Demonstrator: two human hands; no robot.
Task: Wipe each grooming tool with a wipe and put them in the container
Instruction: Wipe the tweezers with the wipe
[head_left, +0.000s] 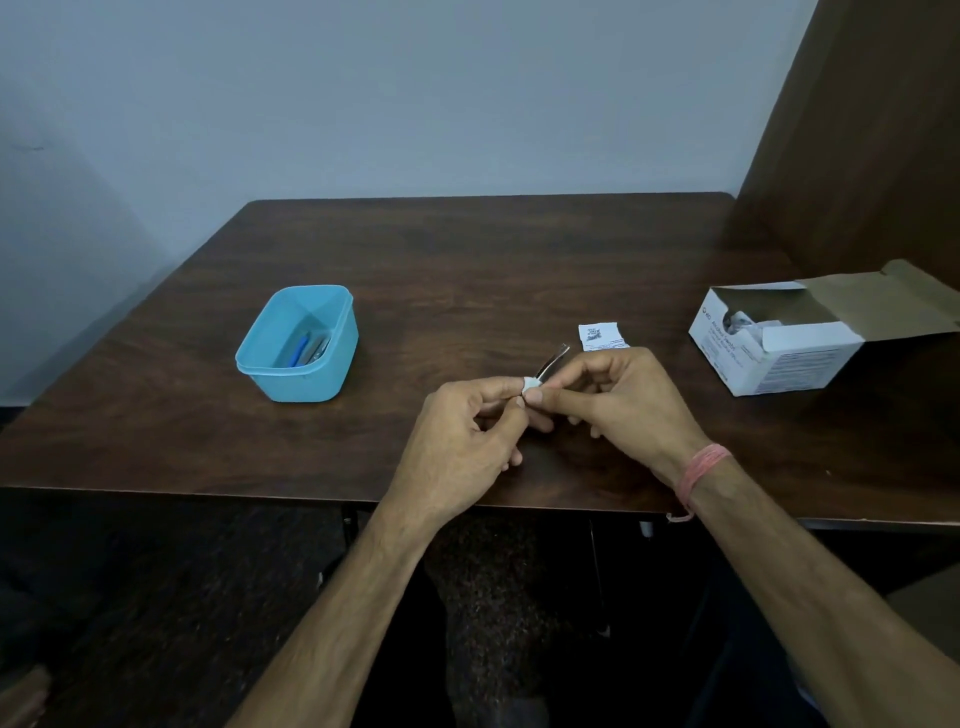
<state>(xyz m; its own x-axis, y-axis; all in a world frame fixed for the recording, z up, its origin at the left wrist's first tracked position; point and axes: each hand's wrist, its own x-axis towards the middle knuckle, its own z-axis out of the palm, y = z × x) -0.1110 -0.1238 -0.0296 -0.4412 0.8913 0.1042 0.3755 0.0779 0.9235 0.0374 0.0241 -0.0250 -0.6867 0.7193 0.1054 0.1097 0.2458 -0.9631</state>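
Note:
Both hands meet above the table's front middle. My left hand (467, 431) pinches a small white wipe (531, 385) folded around the lower end of a thin metal grooming tool (553, 361). My right hand (618, 400) pinches the same tool just beside the wipe. The tool's shiny far end sticks up and to the right, past my fingers. A light blue plastic container (332, 332) stands to the left, holding a blue-handled tool and other metal tools (307, 347) at its bottom.
A torn white wipe wrapper (601, 336) lies just behind my right hand. An open white cardboard box of wipes (779, 353) sits at the table's right side, flap raised. The brown table (467, 260) backs onto a wall, with a wooden panel at the right.

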